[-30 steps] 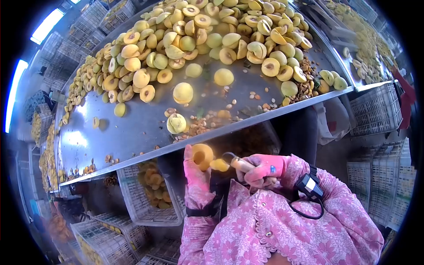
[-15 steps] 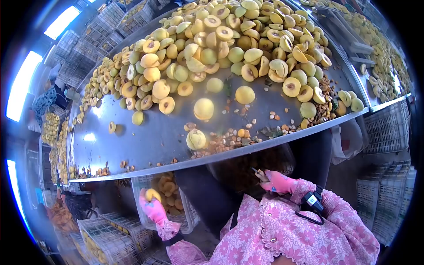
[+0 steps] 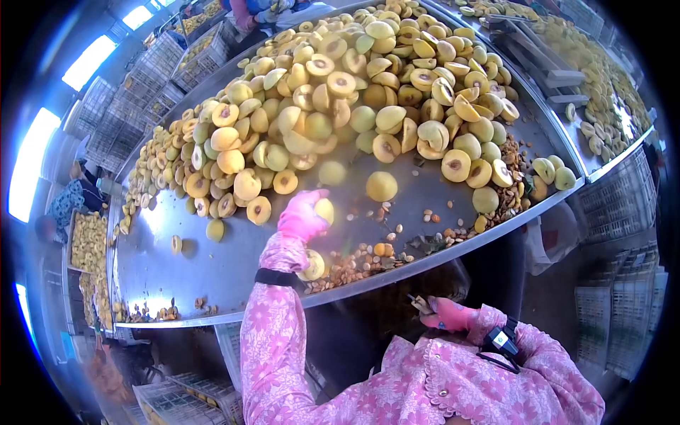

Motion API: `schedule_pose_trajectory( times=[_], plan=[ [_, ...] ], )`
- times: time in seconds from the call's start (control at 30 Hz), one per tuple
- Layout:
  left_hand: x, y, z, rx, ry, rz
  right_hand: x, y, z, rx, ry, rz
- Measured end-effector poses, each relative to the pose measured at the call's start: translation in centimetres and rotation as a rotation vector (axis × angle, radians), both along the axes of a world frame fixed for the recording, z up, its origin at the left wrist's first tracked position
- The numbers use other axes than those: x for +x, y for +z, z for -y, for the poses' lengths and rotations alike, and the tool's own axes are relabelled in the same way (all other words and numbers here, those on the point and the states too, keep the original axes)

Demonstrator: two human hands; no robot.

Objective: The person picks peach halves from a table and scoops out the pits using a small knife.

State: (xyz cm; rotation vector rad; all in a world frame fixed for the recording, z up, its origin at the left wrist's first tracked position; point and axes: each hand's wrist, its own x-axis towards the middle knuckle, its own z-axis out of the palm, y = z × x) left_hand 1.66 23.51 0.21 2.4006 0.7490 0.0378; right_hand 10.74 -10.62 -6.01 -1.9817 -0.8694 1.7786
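Note:
My left hand (image 3: pixel 301 216), in a pink glove, is over the metal table (image 3: pixel 234 273) with its fingers closed round a yellow peach (image 3: pixel 324 211). Another whole peach (image 3: pixel 312 265) sits just below that wrist, near the table edge. Low in front of my body, my right hand (image 3: pixel 451 314) is closed on a small pointed tool (image 3: pixel 422 304); its kind is hard to make out. A big heap of halved peaches (image 3: pixel 340 83), some with the pit showing, covers the far part of the table.
Loose pits (image 3: pixel 361 261) lie along the near table edge. Below the table stands a dark tub (image 3: pixel 397 287). Plastic crates (image 3: pixel 613 312) are stacked at the right, and more crates (image 3: pixel 191 397) stand lower left. Another table with fruit (image 3: pixel 602 92) adjoins. A person (image 3: pixel 265 10) is at the far side.
My left hand has come up from the crate below the table, where it held a piece of fruit, to a peach on the tabletop. My right hand stays low with the tool.

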Motion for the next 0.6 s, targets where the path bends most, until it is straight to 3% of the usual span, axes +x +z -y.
schedule_pose_trajectory(
  times=[0.03, 0.07, 0.1, 0.17, 0.2, 0.27, 0.33, 0.4, 0.47, 0.6],
  plan=[
    [0.4, -0.5, -0.7, -0.293, 0.048, 0.017, 0.2, 0.4, 0.2, 0.048, -0.053, -0.004],
    [0.5, -0.3, -0.3, -0.291, 0.042, 0.021, 0.4, 0.9, 0.5, 0.096, -0.103, -0.011],
    [0.1, 0.1, 0.5, -0.487, 0.184, 0.168, 0.5, 1.8, 0.5, 0.292, -0.215, -0.094],
    [-1.0, 2.7, 3.6, -0.736, 0.398, 0.368, 1.5, 4.7, -0.7, 0.383, -0.421, -0.362],
    [-1.5, 2.4, 5.0, -0.737, 0.398, 0.367, 2.2, 6.7, -1.8, 0.377, -0.488, -0.479],
    [-2.3, 2.0, 7.5, -0.817, 0.295, 0.598, 3.0, 8.2, -4.5, 0.478, -0.490, -0.370],
    [-2.2, 2.8, 11.0, -0.737, 0.273, 0.621, 3.0, 9.0, -6.9, 0.513, -0.625, -0.388],
    [-1.8, 2.6, 14.0, -0.857, 0.256, 0.674, 2.7, 9.7, -8.2, 0.563, -0.620, -0.412],
    [-1.3, 2.7, 16.0, -0.554, 0.212, 0.651, 2.7, 10.2, -8.2, 0.612, -0.610, -0.437],
    [-1.3, 2.1, 16.4, -0.831, 0.237, 0.735, 2.9, 10.1, -7.5, 0.598, -0.645, -0.526]
  ],
)
